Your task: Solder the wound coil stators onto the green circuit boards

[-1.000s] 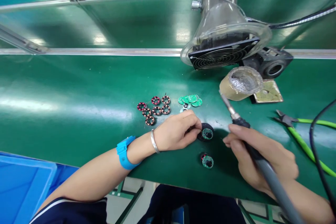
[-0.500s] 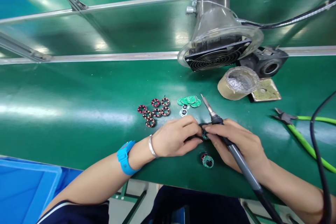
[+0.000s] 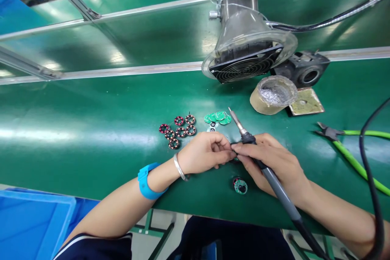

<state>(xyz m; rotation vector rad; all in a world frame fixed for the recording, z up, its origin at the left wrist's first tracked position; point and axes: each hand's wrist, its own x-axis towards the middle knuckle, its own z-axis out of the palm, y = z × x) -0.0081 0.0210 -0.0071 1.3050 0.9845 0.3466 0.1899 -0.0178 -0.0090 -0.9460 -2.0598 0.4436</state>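
Grasping the iron [image 3: 278, 185], the right hand [image 3: 274, 162] wraps its handle across the palm, while its thumb and forefinger reach the fingertips of the left hand [image 3: 205, 153]. Between the two sets of fingertips lies a dark part [image 3: 235, 160], mostly covered, a sliver of green showing below them. The left thumb and forefinger are drawn together at its edge; whether they pinch the part itself or something finer cannot be told. The iron's tip points up and away, just beside some green boards [image 3: 219, 116] that overlap in a small pile on the bench [image 3: 91, 130]. Nearer the person, below the fingertips and apart from them, sits a board-topped coil [image 3: 240, 186]. Seven ring coils [image 3: 178, 133] cluster left of the boards, beyond the left hand. A bracelet [image 3: 179, 168] and a blue band [image 3: 148, 183] circle the left wrist and forearm. Past the iron stand a pot [image 3: 265, 102] and, beside it, a sponge [image 3: 308, 102], with a fan [image 3: 248, 69] tilted behind the pot. Green-handled cutters [image 3: 350, 157] lie well to the right, their jaws parted.
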